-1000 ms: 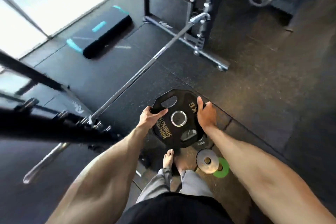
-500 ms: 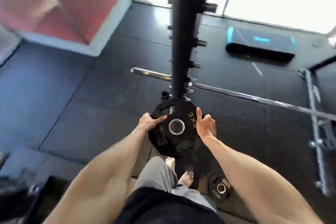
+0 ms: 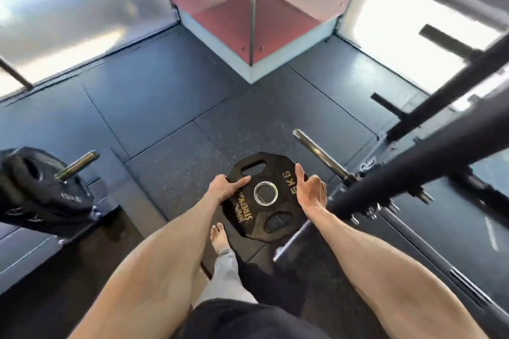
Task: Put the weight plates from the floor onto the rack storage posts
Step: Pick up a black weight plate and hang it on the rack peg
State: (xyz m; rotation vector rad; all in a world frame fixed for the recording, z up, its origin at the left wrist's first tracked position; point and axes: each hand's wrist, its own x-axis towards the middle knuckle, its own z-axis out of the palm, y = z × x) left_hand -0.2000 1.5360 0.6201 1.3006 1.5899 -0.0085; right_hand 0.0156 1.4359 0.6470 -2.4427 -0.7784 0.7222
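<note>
Weight plate (image 3: 259, 217), a black disc marked 5 KG, is hanging in the air in front of the person, face up and tilted, above the rubber floor (image 3: 165, 107) and close over a bare foot (image 3: 219, 237). Both hands are clamping it at opposite edges. The left hand (image 3: 224, 188) is laying its thumb across the face with the fingers going under the rim. The right hand (image 3: 311, 192) is pressing its palm to the edge with the thumb pointing up and the fingers wrapping behind.

The main danger is a slip, because neither hand is using the cut-out grip slots. A smooth rim sliding out of either palm would likely be sending the plate down onto the toes.

A storage post (image 3: 78, 164) is sticking out to the left, already carrying loaded plates (image 3: 38, 187), and it is well apart from the carried disc. A chrome bar end (image 3: 319, 155) is lying just beyond the right hand; whether that is a post or a barbell sleeve I cannot tell. Aiming for it by mistake is a risk, as is knocking knuckles on the black rack beam (image 3: 413, 170) while turning. The centre hole will also be needing careful lining up, or the plate may be jamming and pinching fingers.
</note>
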